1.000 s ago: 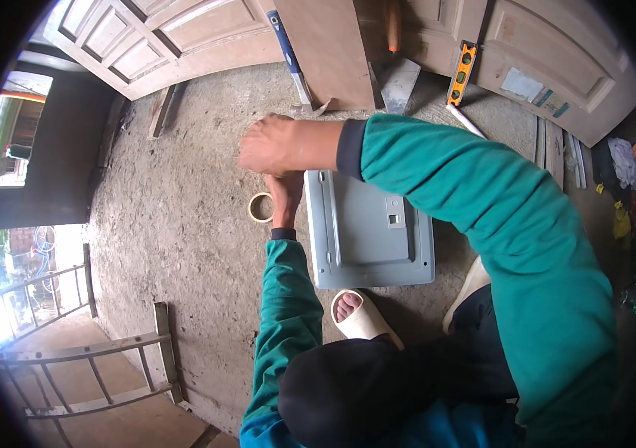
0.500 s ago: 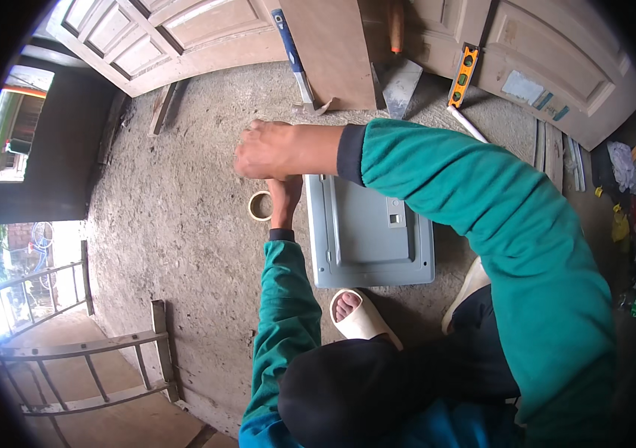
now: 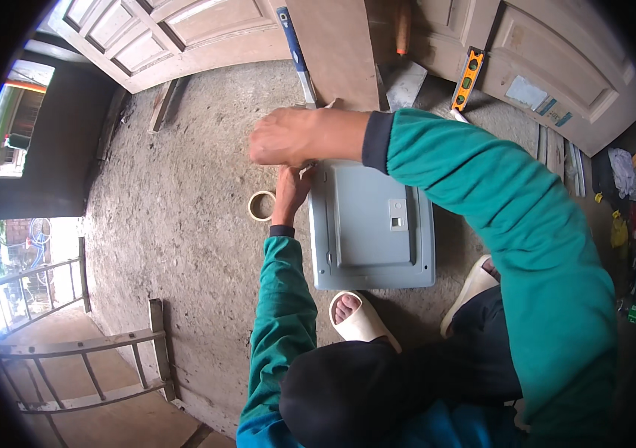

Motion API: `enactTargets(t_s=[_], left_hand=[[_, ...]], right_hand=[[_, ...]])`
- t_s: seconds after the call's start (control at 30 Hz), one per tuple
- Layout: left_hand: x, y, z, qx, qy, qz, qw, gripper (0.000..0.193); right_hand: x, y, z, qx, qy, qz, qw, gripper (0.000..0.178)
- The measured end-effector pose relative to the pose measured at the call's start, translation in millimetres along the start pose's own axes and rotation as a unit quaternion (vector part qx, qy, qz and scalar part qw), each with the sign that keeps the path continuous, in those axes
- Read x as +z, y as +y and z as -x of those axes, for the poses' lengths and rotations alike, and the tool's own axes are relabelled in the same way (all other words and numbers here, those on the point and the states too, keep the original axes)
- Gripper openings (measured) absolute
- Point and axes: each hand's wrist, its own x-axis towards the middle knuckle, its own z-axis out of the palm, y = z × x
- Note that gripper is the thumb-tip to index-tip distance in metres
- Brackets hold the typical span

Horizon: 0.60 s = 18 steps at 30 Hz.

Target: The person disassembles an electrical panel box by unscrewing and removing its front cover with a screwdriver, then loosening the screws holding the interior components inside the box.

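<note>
On the rough grey concrete floor (image 3: pixel 184 194), directly in front of the person, lies a flat, rectangular grey metal panel box (image 3: pixel 372 243) with rounded corners, a raised door and a small pale latch plate (image 3: pixel 397 215). The bare right hand (image 3: pixel 282 138), reaching across from a green sleeve with a dark cuff, is above the box's upper left corner, its fingers curled inward; whether it grips anything cannot be told, since its back faces the camera. The bare left hand (image 3: pixel 290 196) is just below it, beside the box's upper left corner and partly covered by the right; its fingertips are hidden, so its grasp, and whether it touches the box, cannot be told.

Just left of the left wrist is a ring-shaped roll of cream tape (image 3: pixel 251 209). Beyond the hands, a blue-handled metal hand tool (image 3: pixel 293 45) leans against a plain brown board (image 3: pixel 337 52). Right of the board are a trowel with an orange-brown handle (image 3: pixel 403 31) and an orange spirit level (image 3: pixel 468 78) with green vials, near a panelled wooden door (image 3: pixel 549 63). A cream slip-on sandal (image 3: pixel 366 319) is close below the box.
</note>
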Motion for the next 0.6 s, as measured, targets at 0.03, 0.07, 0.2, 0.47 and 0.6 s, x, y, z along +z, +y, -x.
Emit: enactTargets(t_s=[0.03,0.07,0.2,0.47,0.6], left_hand=[[-1.5,-1.7,-0.7,-0.009,-0.015,-0.004,1.0,0.023],[-3.9,-3.6,-1.3,-0.018,-0.031,-0.009,0.999,0.023],[-5.7,6.4,-11.0,0.04,-0.043,-0.053,0.997,0.023],[3.1,3.4,-27.8,0.177,-0.117,-0.347,0.913,0.016],[14.7,-2.1,-40.5,0.201,-0.183,-0.331,0.904,0.022]], right_hand=[[2.3,2.9,2.2,0.0,0.0,-0.001,1.0,0.007],[3.0,7.3,5.4,-0.004,0.046,-0.004,0.999,0.007],[-18.3,32.7,34.5,0.034,0.079,0.037,0.996,0.009],[-44.6,78.9,214.5,0.245,0.242,-0.227,0.911,0.014],[2.1,64.3,336.2,0.381,0.288,-0.344,0.809,0.013]])
